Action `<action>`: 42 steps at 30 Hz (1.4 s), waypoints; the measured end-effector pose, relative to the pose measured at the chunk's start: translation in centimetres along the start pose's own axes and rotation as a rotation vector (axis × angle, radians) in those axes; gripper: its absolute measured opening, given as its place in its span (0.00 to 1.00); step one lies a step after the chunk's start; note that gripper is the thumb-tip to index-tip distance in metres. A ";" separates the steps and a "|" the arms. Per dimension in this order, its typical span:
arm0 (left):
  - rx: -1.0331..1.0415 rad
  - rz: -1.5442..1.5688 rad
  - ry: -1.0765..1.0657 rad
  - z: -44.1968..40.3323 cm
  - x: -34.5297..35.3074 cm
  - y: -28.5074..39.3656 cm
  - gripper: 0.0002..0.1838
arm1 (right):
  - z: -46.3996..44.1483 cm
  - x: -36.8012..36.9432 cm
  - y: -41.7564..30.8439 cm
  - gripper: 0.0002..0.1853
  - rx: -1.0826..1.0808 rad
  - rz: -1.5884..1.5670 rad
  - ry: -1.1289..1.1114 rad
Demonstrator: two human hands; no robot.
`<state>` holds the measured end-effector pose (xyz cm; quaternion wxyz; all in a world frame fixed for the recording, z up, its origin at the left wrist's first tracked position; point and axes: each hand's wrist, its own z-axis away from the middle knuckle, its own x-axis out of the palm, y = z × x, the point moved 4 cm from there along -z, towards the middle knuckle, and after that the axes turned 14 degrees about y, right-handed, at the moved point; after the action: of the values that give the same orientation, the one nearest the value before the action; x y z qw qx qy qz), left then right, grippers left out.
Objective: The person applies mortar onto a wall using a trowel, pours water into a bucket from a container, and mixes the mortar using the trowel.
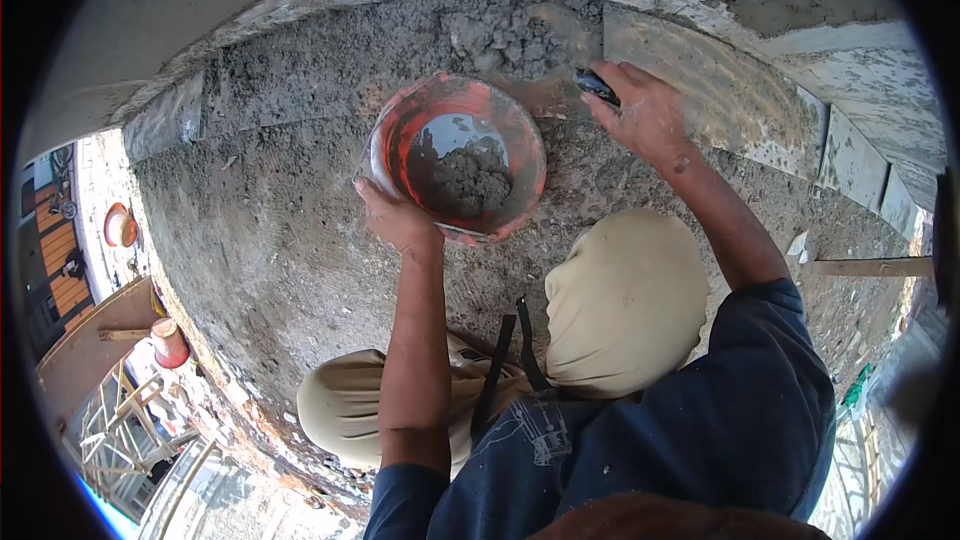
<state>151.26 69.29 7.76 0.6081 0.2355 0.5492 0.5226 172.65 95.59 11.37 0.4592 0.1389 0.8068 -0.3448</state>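
My left hand (pixel 398 220) grips the near left rim of a red bucket (pixel 530 155), which is smeared with cement. Inside the bucket lies a heap of wet grey mortar (pixel 468 180) against one side. My right hand (pixel 645 112) is closed round the black handle of a trowel (pixel 597 87), just right of the bucket. The trowel's blade is hard to make out against the brownish ground. Beyond the bucket, a lumpy patch of fresh mortar (pixel 510 40) lies along the foot of the wall.
Grey tiles (pixel 715 80) run along the wall base at right, and another tile (pixel 165 125) stands at left. A wooden strip (pixel 870 267) juts in from the right. Farther left, below the ledge, are a red and white bucket (pixel 168 343) and some timber (pixel 120 410).
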 end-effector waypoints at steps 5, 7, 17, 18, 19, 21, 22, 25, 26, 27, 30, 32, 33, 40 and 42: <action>0.089 -0.033 -0.007 1.1 0.1 1.3 0.39 | 4.4 1.1 -4.0 0.24 -0.072 -0.068 -0.196; 0.100 -0.013 -0.032 0.7 -0.2 1.0 0.39 | 6.1 1.8 -3.1 0.25 0.126 -0.118 -0.152; 0.004 0.084 -0.107 -1.5 -0.8 -1.3 0.27 | 9.6 7.8 4.0 0.35 0.791 -0.106 -0.270; 0.006 0.055 -0.094 -1.4 -1.0 -1.2 0.26 | 8.2 8.5 4.2 0.36 0.820 -0.074 -0.266; 0.036 0.016 -0.091 -1.3 -1.0 -1.1 0.26 | 6.6 9.3 4.6 0.37 0.848 -0.040 -0.261; 0.071 -0.015 -0.097 -1.3 -1.0 -1.0 0.26 | 3.9 13.2 6.8 0.38 0.885 -0.090 -0.180; 0.078 -0.008 -0.107 -1.4 -0.9 -1.1 0.27 | 1.9 14.6 6.9 0.39 0.914 -0.107 -0.195; 0.148 -0.046 -0.125 -2.0 -1.0 -1.8 0.27 | -1.2 17.6 2.9 0.38 0.699 -0.032 -0.383; 0.179 -0.070 -0.136 -2.3 -1.1 -2.0 0.27 | -1.4 17.5 2.2 0.37 0.620 0.004 -0.436; 0.184 -0.152 -0.114 -2.5 -1.2 -1.9 0.30 | -1.5 17.4 1.5 0.36 0.539 0.039 -0.483; 0.139 -0.281 -0.064 -3.5 -2.3 -2.3 0.39 | 0.3 15.4 -0.7 0.33 0.440 0.025 -0.441; 0.051 -0.209 -0.068 -4.6 -2.9 -3.0 0.40 | 1.7 14.1 -0.6 0.31 0.422 -0.092 -0.258; 0.010 -0.127 -0.092 -5.7 -3.0 -3.7 0.40 | 2.5 14.2 -0.1 0.31 0.350 -0.102 -0.298; 0.071 -0.229 -0.258 -8.0 -4.5 1.1 0.35 | 4.0 13.6 0.3 0.29 0.343 -0.104 -0.341; 0.036 -0.183 -0.328 -7.7 -4.7 3.2 0.28 | 3.4 13.7 0.2 0.29 0.315 -0.091 -0.388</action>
<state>143.68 63.92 10.29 0.7303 0.2772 0.4709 0.4098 167.51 92.13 -1.35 0.5622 0.1035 0.6454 -0.5065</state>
